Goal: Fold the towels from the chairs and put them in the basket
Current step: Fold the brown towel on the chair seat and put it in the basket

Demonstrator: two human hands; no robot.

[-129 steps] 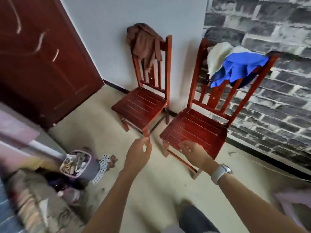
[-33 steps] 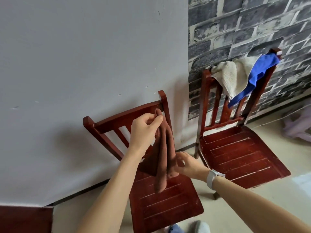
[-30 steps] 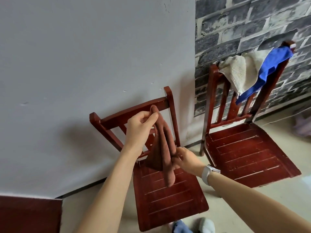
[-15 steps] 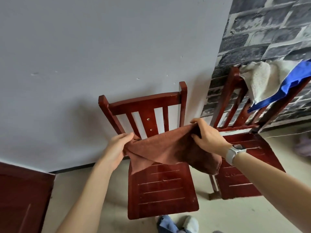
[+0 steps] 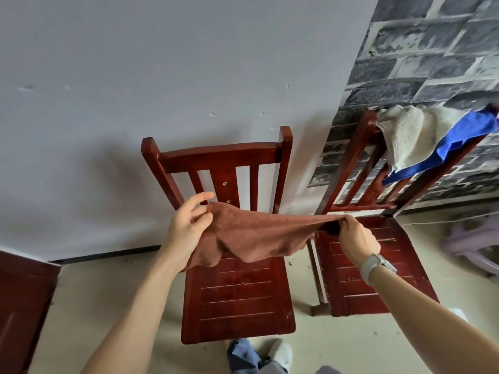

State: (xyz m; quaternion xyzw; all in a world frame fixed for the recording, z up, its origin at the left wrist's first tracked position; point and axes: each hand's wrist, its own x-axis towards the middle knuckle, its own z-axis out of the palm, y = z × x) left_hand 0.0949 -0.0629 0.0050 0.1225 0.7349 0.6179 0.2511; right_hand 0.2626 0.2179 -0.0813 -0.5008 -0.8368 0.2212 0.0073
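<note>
the person's feet (image 5: 259, 354) show at the bottom, right by the front of the near chair (image 5: 237, 298); above its seat the two hands hold a brown towel (image 5: 259, 236) stretched out in the air, well above the wood; the left hand (image 5: 186, 230) pinches one top corner, with thumb and first fingers on the cloth and the other fingers spread loose; the right hand (image 5: 356, 238), with a watch (image 5: 376, 267) on its wrist, is curled tight on the other corner; they seem to hold it wide like this so the cloth hangs flat and can be folded in half next; the lower edge sags in waves, so it may need a small shake first; a little farther off, the second chair (image 5: 367, 271) stands beside the first one; on its back hang a cream towel (image 5: 405, 139) and a blue towel (image 5: 459, 141), the blue one lying over the cream one; both are not yet folded; the basket for the towels is not in view, so nothing can be said of what is in it; at the right edge there is a blurry pale purple thing (image 5: 475, 247) on the floor; it is too blurred to name; behind it all are a grey wall (image 5: 162, 63) and a brick wall (image 5: 432, 49).
</note>
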